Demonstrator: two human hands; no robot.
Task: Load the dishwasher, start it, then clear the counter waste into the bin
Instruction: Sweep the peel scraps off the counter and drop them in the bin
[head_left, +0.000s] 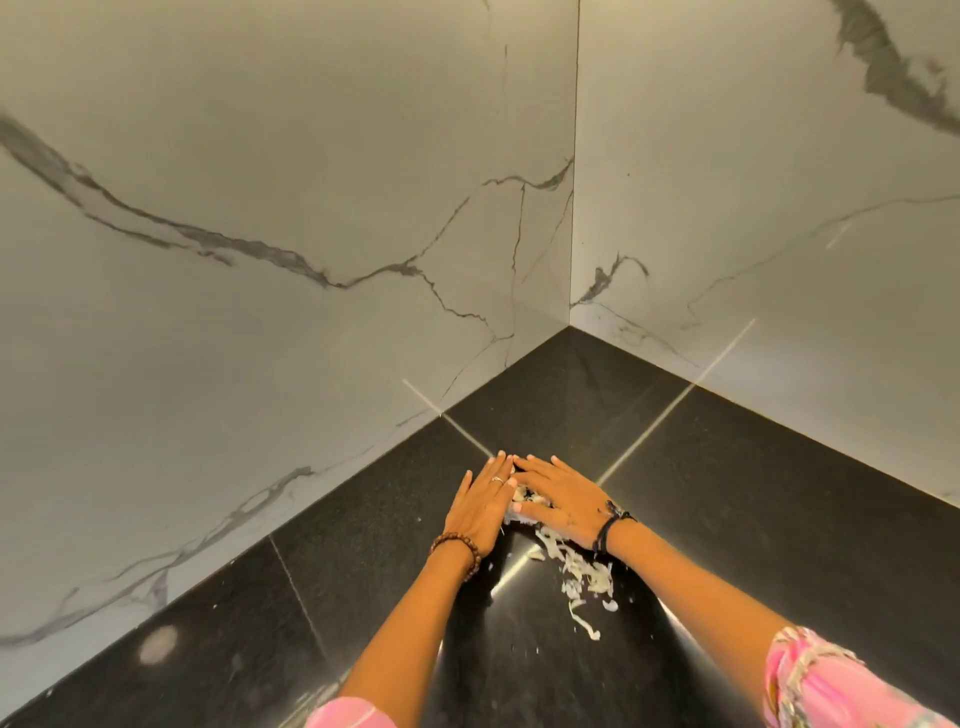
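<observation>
Pale vegetable peelings (582, 569) lie scattered on the black counter (753, 519) near the corner. My left hand (480, 506) and my right hand (558, 496) rest flat on the counter side by side, fingertips touching at the far end. Together they cup a small heap of the peelings (524, 496) between the palms. A trail of loose scraps runs back from under my right wrist toward me. Both hands have fingers straight and spread, pressing against the waste rather than closed around it.
White marble-look walls (311, 260) meet in a corner just beyond the hands. The black polished counter stretches left and right along both walls. No dishwasher or bin is in view.
</observation>
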